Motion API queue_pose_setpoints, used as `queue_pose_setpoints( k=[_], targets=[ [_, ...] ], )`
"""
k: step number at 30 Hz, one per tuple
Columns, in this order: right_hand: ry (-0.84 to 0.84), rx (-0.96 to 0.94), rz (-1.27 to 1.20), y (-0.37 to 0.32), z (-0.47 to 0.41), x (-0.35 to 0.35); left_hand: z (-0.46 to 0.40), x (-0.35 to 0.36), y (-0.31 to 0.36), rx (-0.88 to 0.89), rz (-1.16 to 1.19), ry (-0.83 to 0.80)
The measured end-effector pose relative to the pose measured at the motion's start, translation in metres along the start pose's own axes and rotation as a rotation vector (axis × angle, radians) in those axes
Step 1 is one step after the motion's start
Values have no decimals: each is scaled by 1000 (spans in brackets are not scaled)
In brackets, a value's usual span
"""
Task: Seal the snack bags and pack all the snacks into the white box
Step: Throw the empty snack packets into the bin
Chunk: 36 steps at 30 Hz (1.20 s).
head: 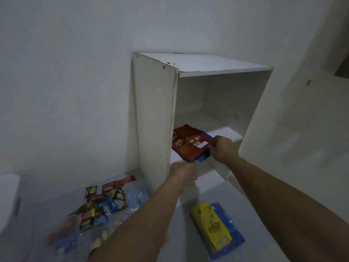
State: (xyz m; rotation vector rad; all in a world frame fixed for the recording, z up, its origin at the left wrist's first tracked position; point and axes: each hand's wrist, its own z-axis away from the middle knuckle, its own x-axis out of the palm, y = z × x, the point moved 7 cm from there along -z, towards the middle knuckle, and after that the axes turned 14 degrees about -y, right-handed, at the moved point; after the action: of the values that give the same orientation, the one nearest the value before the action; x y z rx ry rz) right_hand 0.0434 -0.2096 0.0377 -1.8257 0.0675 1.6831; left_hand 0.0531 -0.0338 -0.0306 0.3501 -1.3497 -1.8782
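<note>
A white box (154, 114), an open-fronted cabinet, stands on the floor against the wall. On its middle shelf lies a red-brown snack bag (190, 142) on top of a blue one (203, 157). My right hand (222, 148) grips the right edge of these bags. At the shelf's front edge my left hand (186, 173) pinches their near corner. A yellow snack bag (213, 225) rests on a blue bag (232, 235) on the floor in front of the box. Several small snack packets (102, 203) lie scattered on the floor to the left.
A clear plastic bag (136, 195) lies among the packets at the left. A white object (7, 197) stands at the far left edge. The box's upper compartment holds nothing. Bare wall rises behind and to the right.
</note>
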Motion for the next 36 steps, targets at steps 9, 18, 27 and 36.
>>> queue_pose_setpoints(
  k=[9,18,27,36],
  targets=[
    [-44,214,-133,15,-27,-3,-27,-2,-5,-21,190,41],
    [-136,280,-294,36,-31,6,-30,-8,-12,-26,158,87],
    [-52,262,-527,72,-1,0,-19,13,-20,13,127,105],
    [-7,286,-763,168,54,-44,17,66,-12,229,-207,143]
  ],
)
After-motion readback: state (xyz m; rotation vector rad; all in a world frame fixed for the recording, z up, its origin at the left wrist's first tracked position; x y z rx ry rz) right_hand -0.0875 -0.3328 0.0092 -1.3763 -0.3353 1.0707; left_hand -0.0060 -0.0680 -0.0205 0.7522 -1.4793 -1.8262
